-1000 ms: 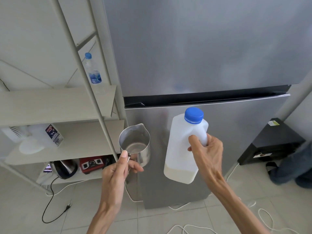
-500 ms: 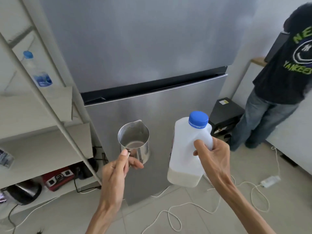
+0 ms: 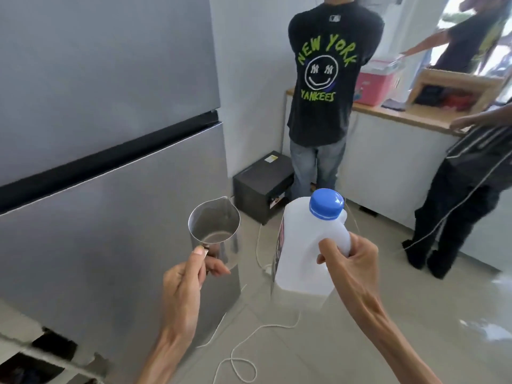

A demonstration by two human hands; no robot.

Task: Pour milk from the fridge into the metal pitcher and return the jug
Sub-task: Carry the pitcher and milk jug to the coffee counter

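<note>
Fridge [image 3: 110, 112]: fills the left of the view, both brushed-steel doors closed, a dark gap between upper and lower door.
Left hand [image 3: 184, 284]: closed around the handle of the metal pitcher, thumb pressed on top of the handle near the rim, fingers curled under it.
Metal pitcher [image 3: 214, 228]: held upright in front of the lower fridge door, just above and ahead of the left hand, spout pointing away; the inside is shiny and looks empty, though reflections make that hard to tell.
White cable [image 3: 249, 336]: loops across the tiled floor below and between the two hands.
Milk jug [image 3: 302, 250]: translucent plastic, upright with a slight tilt, to the right of the pitcher and apart from it; a shallow layer of milk sits at the bottom, a label shows on its left face.
Blue cap [image 3: 326, 203]: on the jug's neck.
Right hand [image 3: 352, 264]: wrapped tight around the jug's handle at its upper right side, thumb across the front; most of the jug hangs left of and below the hand.
Black box [image 3: 263, 184]: on the floor beside the fridge.
Bench [image 3: 401, 115]: wood-topped, white-fronted, along the far right wall; a pink container [image 3: 374, 84] stands on it.
People: one in a dark printed T-shirt [image 3: 324, 73] by the bench, another in black at the right edge.
</note>
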